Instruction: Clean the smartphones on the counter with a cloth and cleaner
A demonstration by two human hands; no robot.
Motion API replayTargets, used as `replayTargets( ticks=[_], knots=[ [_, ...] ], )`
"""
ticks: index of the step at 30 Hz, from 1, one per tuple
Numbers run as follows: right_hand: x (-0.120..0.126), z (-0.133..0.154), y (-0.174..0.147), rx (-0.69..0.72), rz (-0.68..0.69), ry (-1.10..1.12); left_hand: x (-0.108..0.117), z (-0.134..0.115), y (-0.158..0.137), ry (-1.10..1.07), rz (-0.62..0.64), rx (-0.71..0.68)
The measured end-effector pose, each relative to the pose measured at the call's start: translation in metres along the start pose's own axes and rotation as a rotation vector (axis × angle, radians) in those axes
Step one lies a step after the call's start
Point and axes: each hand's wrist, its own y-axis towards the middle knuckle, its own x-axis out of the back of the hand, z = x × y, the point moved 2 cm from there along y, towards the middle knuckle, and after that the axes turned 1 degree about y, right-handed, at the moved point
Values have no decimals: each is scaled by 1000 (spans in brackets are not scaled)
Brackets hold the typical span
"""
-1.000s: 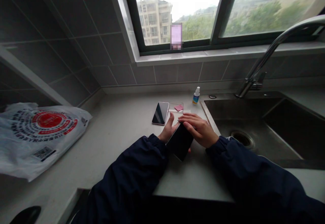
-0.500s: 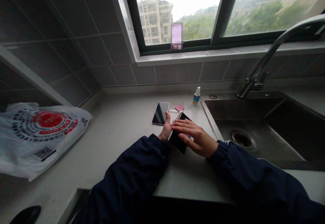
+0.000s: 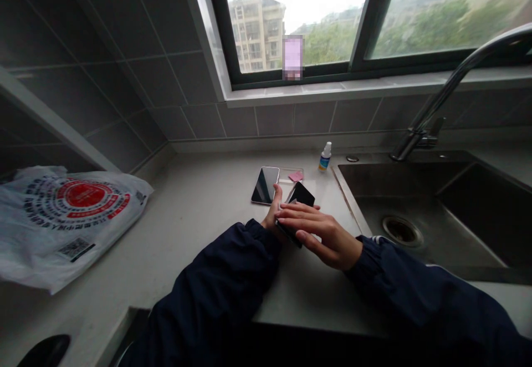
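A dark-screened smartphone (image 3: 303, 194) lies tilted across my left hand (image 3: 274, 206), which grips it from beneath with the thumb up along its left side. My right hand (image 3: 322, 234) lies over the middle of the screen, its fingers stretched together. From under those fingertips peeks the edge of a small pale cloth (image 3: 288, 205), most of it covered. Just beyond my left thumb, a second smartphone (image 3: 265, 185) rests screen up on the counter. Beside it, a pink folded piece (image 3: 296, 176) sits on a clear flat case (image 3: 286, 171).
A small white spray bottle (image 3: 325, 156) with a blue and yellow label stands near the sink (image 3: 449, 212). The faucet (image 3: 432, 101) arches above the sink. At the left, a white plastic bag (image 3: 83, 212) lies on the counter (image 3: 199, 189). A window is behind.
My right hand has slid slightly down and right over the phone, uncovering more of its upper end. The phone has tilted a little. The view has shifted slightly.
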Motion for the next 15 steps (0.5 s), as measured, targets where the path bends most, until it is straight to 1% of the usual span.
replayTargets(
  ticks=[4, 9, 13, 15],
  knots=[
    [-2, 6, 0, 9, 42, 33, 7, -2, 8, 40, -10, -49],
    [-3, 10, 0, 8, 91, 78, 2, -6, 6, 60, 12, -99],
    [-3, 2, -1, -17, 44, 26, 1, -3, 4, 51, -16, -35],
    [-3, -4, -2, -32, 16, -22, 2, -1, 5, 9, 24, -35]
  ],
)
